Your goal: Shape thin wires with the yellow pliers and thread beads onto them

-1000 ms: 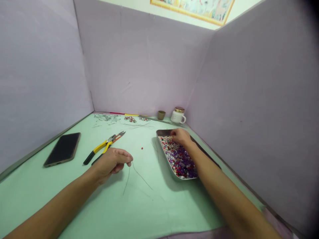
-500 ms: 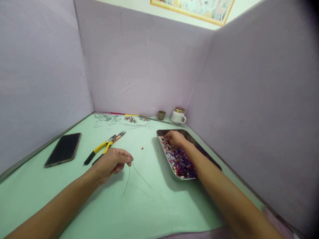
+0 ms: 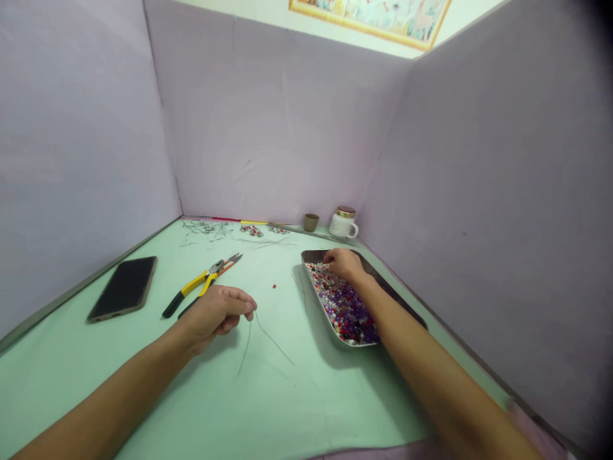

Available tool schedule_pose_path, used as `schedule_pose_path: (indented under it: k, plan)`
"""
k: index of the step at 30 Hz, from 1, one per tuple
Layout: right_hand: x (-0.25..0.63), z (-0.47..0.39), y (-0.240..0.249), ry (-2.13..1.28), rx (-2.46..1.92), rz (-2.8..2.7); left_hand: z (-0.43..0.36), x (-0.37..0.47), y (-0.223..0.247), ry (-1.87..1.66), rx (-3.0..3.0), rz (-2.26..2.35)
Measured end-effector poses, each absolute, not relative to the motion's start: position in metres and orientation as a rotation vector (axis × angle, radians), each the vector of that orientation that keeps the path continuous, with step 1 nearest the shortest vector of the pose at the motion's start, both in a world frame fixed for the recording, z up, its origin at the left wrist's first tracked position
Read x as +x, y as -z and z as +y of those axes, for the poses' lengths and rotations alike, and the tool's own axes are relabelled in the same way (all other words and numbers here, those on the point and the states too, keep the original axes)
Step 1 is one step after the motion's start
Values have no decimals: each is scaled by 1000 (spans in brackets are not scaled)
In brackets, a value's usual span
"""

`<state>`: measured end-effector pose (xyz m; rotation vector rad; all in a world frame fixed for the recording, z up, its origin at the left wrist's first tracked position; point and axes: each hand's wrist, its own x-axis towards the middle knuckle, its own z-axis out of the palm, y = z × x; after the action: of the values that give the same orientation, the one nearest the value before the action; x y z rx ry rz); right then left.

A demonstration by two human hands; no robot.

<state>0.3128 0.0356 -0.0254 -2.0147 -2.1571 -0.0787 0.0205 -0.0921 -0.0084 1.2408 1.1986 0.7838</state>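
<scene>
Thumb and forefinger of my left hand [image 3: 225,310] pinch a thin wire [image 3: 268,335], whose two ends hang down and spread apart over the green table. My right hand [image 3: 343,263] is over the far end of a metal tray [image 3: 327,319], its fingers curled down among the beads [image 3: 342,300]. Those beads are white, red and purple. What the right fingertips hold, if anything, is too small to make out. Between the hands a single red bead [image 3: 274,286] lies on the table.
Yellow-handled pliers [image 3: 194,284] and red-handled cutters [image 3: 228,263] lie beyond my left hand, with a phone [image 3: 123,289] farther left. Wire scraps [image 3: 208,228], beaded pieces [image 3: 251,230], a small brown cup [image 3: 311,222] and a white mug [image 3: 342,225] stand or lie along the back.
My right hand has shifted slightly to the right within the tray, and its fingers have drawn closer together. My left hand still holds the wire in the same place.
</scene>
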Motion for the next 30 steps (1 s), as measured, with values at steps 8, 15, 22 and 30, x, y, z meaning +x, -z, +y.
schedule_pose_path:
  k: [8,15,22,30]
  plan:
    - [314,36,29,8,-2019,-2208,-90,20,10,-784,1239,1197]
    - [311,34,24,36,-2072,-2131,-91,20,9,-801,1232,1180]
    - [326,38,24,40,-2168,-1964,-92,20,9,-790,1230,1186]
    - [346,40,24,-207,-2160,-2025,-91,19,12,-792,1240,1177]
